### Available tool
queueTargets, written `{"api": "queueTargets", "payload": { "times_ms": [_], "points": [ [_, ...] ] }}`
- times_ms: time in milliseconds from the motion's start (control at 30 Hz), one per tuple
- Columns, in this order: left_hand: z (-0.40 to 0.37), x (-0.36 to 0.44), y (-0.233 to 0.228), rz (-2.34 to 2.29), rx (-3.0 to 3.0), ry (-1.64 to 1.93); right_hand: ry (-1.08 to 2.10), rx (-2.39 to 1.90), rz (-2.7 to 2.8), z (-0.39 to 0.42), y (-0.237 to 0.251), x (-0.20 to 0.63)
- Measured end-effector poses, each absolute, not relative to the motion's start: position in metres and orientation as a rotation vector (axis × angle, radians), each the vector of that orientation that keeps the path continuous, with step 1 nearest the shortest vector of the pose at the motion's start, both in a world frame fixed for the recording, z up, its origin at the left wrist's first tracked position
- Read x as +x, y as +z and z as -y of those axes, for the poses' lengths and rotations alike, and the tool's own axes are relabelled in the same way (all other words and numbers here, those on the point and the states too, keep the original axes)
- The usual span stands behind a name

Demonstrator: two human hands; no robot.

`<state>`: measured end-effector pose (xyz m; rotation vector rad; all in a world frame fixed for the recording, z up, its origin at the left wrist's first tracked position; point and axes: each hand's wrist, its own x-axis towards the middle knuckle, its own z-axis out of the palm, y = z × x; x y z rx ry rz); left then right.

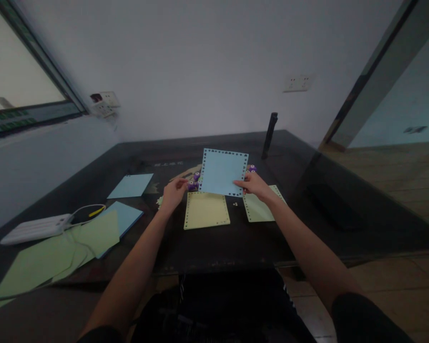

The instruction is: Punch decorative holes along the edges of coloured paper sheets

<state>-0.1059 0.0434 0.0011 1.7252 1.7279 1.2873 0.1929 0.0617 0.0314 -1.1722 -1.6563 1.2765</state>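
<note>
Both my arms stretch forward to mid-frame. My left hand (174, 192) curls closed around a purple punch (193, 182) at the blue sheet (222, 172)'s left edge; my right hand (254, 185) pinches that raised sheet's lower right corner above the yellow sheet (206, 210).

A dark glossy table (236, 243) stands against a plain white wall (200, 57) that carries a double socket (299, 83) toward the right. A window (17, 71) fills the upper left, giving pale light. Beyond the table's right edge lies a wooden plank floor (396, 176), and a dark door frame (372, 71) rises there.
</note>
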Motion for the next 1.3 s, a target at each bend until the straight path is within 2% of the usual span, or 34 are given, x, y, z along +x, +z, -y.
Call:
{"api": "queueTargets", "payload": {
  "times_ms": [167,400,633,833,1000,1133,1300],
  "points": [
    [-0.062,-0.109,0.0,-1.934,1.891,1.058,1.163,-1.192,1.599,-0.054,0.032,0.21],
    [-0.086,-0.1,-0.01,-2.061,1.99,0.657,1.175,-1.199,1.468,-0.049,0.015,0.216],
    [-0.085,-0.102,-0.021,-2.079,1.965,0.808,1.173,-1.21,1.435,-0.047,0.012,0.216],
    [-0.074,-0.096,-0.002,-2.065,1.924,1.093,1.167,-1.196,1.421,-0.047,0.011,0.214],
    [-0.06,-0.066,0.015,-1.686,1.711,1.281,1.168,-1.183,1.392,-0.046,0.01,0.211],
    [-0.048,-0.035,0.009,-1.223,1.414,1.102,1.174,-1.172,1.345,-0.046,0.007,0.21],
    [-0.038,-0.016,-0.002,-0.95,1.119,0.997,1.181,-1.18,1.309,-0.047,0.003,0.208]
  ]
}}
